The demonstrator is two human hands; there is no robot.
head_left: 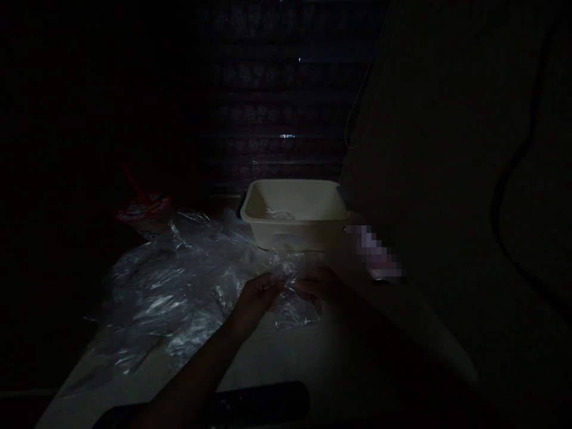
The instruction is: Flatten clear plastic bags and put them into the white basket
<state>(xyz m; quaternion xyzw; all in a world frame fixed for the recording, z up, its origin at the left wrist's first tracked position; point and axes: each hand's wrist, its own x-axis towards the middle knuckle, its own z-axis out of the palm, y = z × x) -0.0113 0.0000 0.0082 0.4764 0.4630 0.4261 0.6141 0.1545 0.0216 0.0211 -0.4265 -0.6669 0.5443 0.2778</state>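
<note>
In dim light, a small clear plastic bag (297, 313) is held between my two hands over the table. My left hand (259, 292) pinches its left side, thumb and fingers closed on the film. From the right, my right hand (324, 285) grips the same bag, its fingers mostly in shadow. Just beyond the hands stands a cream plastic basin (295, 232) with dark handles, and some clear film (280, 214) lies inside it. Left of my left hand spreads a large heap of crumpled clear plastic bags (170, 298).
A lidded cup (145, 214) with a red straw stands at the back left of the pale table (268, 363). To the right of the basin lies a blurred-out object (378, 256). A dark long object (263, 402) rests at the near edge. A slatted blind (277, 107) hangs behind.
</note>
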